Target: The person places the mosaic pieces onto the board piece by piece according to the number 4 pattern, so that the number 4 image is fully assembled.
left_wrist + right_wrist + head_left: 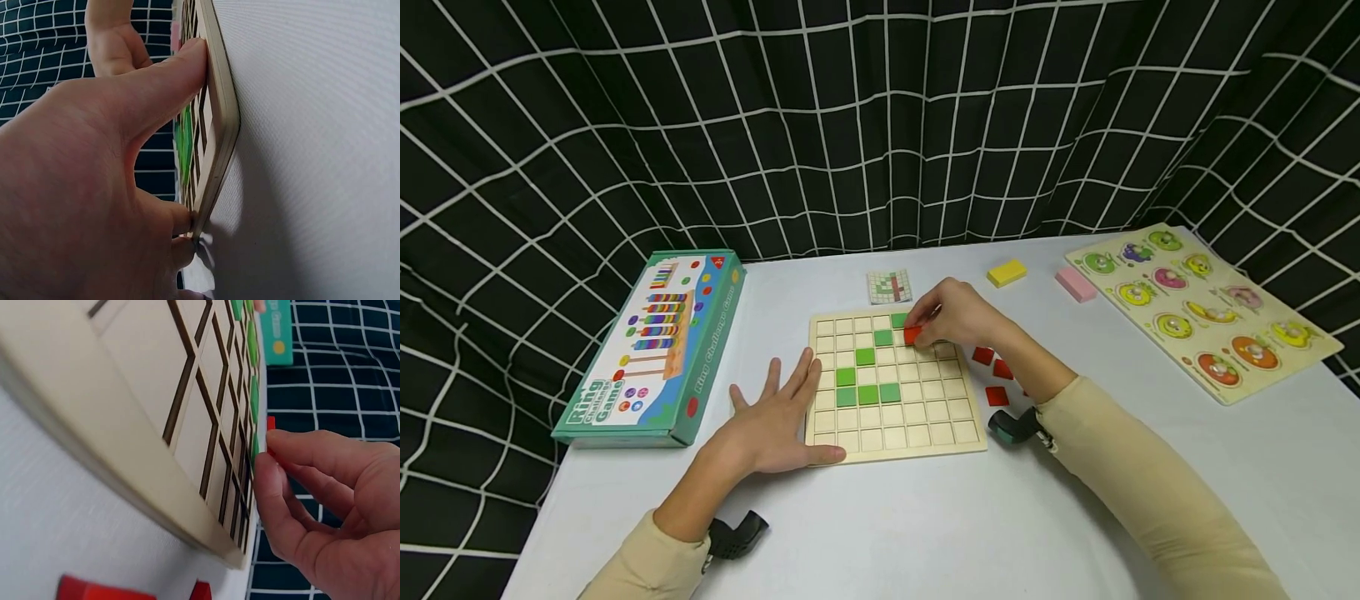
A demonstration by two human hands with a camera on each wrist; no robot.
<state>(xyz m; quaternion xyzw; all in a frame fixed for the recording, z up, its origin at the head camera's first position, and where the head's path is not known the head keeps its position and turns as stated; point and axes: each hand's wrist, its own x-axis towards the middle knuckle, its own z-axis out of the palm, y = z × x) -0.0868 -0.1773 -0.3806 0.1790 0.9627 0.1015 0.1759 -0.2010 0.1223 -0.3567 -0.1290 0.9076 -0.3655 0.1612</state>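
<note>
Head view: wooden grid board (917, 421) lies flat mid-table with green tiles (867, 379) in a bent diagonal line; right hand (958, 317) pinches a red tile (912, 335) over the upper rows, just beside the top green ones, fingers curled round it. Left hand (778, 421) lies flat with fingers spread, released, thumb along the board's near-left corner, palm on the table. Loose red tiles (992, 371) sit just right of the board.
</note>
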